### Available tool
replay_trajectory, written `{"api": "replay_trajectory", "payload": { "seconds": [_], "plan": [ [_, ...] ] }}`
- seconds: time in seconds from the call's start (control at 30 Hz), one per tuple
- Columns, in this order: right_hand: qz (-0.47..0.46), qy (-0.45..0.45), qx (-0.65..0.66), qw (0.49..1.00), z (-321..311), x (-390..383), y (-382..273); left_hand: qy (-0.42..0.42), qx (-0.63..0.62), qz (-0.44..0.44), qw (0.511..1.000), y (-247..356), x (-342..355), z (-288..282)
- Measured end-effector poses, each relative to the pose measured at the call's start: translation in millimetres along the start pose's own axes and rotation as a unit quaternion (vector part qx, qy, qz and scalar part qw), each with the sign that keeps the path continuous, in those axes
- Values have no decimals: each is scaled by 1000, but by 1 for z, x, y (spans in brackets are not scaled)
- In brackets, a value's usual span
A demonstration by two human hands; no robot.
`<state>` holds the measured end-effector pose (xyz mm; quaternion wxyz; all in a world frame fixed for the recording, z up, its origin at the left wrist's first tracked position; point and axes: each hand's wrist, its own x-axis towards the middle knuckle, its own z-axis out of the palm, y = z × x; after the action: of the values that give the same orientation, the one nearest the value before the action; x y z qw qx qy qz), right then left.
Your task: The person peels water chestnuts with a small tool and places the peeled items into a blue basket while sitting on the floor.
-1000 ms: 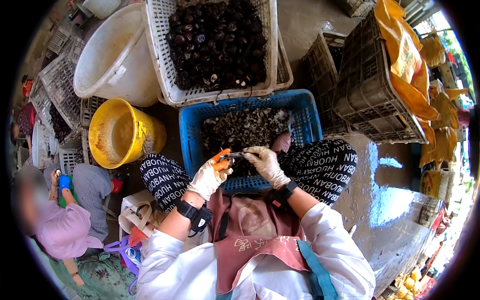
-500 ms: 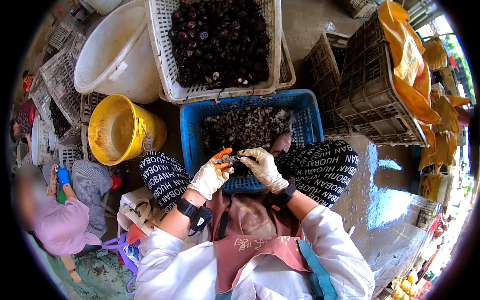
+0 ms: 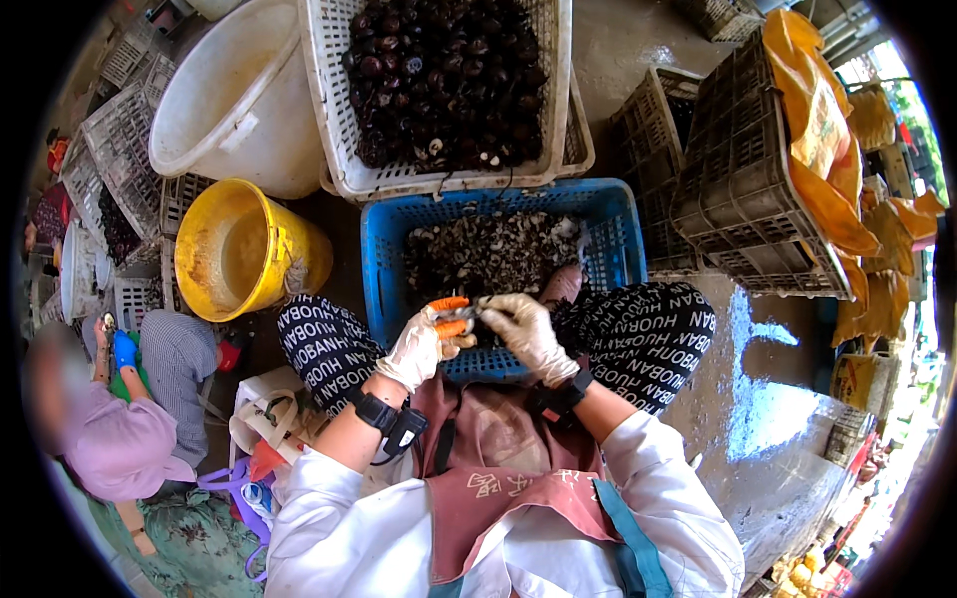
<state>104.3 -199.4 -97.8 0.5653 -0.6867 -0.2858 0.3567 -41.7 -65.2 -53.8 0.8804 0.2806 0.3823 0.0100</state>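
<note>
Over the blue crate point(image 3: 384, 259) of shell scraps, the gloved left hand point(image 3: 419, 347) grips an orange-handled tool point(image 3: 449, 317) — the gloved right hand point(image 3: 526, 334) pinches what looks like a small dark shell point(image 3: 480, 311) against it.

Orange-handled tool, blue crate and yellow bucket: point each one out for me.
Orange-handled tool point(image 3: 449, 315): head view, on the orange grip in the left hand point(image 3: 417, 349).
Blue crate point(image 3: 384, 254): head view, on its left wall.
Yellow bucket point(image 3: 191, 261): head view, on its left rim.
</note>
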Motion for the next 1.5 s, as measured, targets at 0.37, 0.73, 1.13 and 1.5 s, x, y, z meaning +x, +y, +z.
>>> {"api": "replay_trajectory", "payload": {
  "seconds": [0.37,0.73,1.13,1.5],
  "plan": [
    [196,32,42,979,-20,10,18,-16,32,52,998,-1,-5,5],
    [-62,90,-59,992,-2,-4,-20,-22,-265,26,964,-31,25,-21],
    [-77,11,-84,993,-6,-4,-26,-85,-215,12,973,-22,14,-8],
    [6,61,-50,997,-17,12,32,-10,-55,-17,998,-5,4,-1]
  ]
}}
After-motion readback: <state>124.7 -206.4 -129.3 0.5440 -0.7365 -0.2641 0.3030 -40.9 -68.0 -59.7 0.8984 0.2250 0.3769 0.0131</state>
